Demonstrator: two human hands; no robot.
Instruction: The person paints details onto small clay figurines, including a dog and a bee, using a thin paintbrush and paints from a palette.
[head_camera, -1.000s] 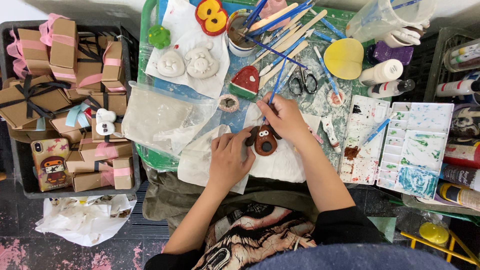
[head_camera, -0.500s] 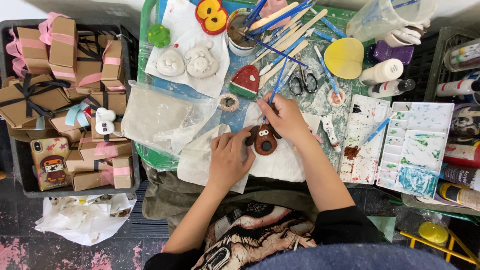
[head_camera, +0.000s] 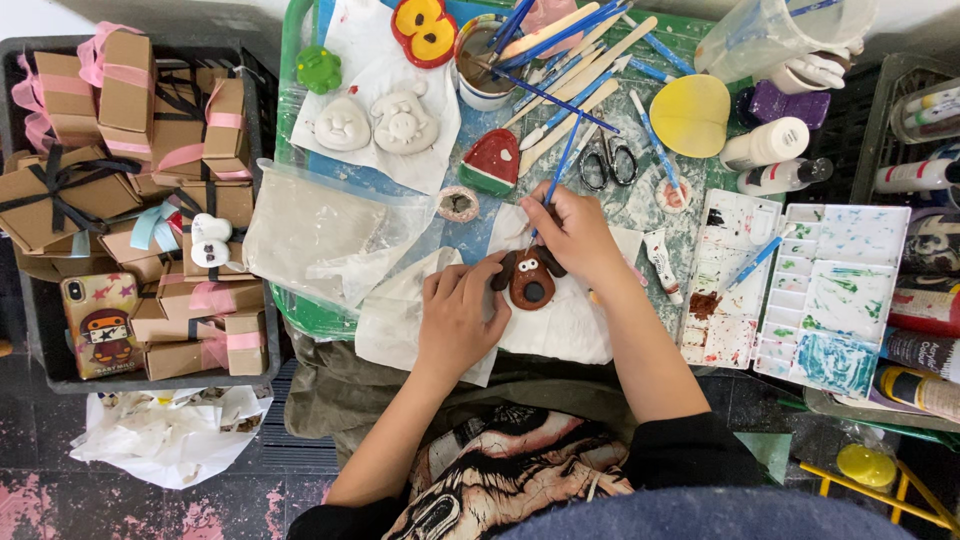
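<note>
Figure: a brown clay dog head (head_camera: 532, 279) lies on white paper (head_camera: 560, 325) at the centre of the frame.
Left hand: the left hand (head_camera: 458, 315) curls loosely, its fingertips touching the dog's left ear.
Right hand: the right hand (head_camera: 575, 232) pinches a blue paintbrush (head_camera: 560, 172) just above the dog head.
Right of frame: white paint palettes (head_camera: 835, 295).
Left of frame: a crate of ribboned brown boxes (head_camera: 130, 110).

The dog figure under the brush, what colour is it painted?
Brown, with dark ears, a dark nose and white eyes. The dog figure shows in the head view, the only one.
</note>
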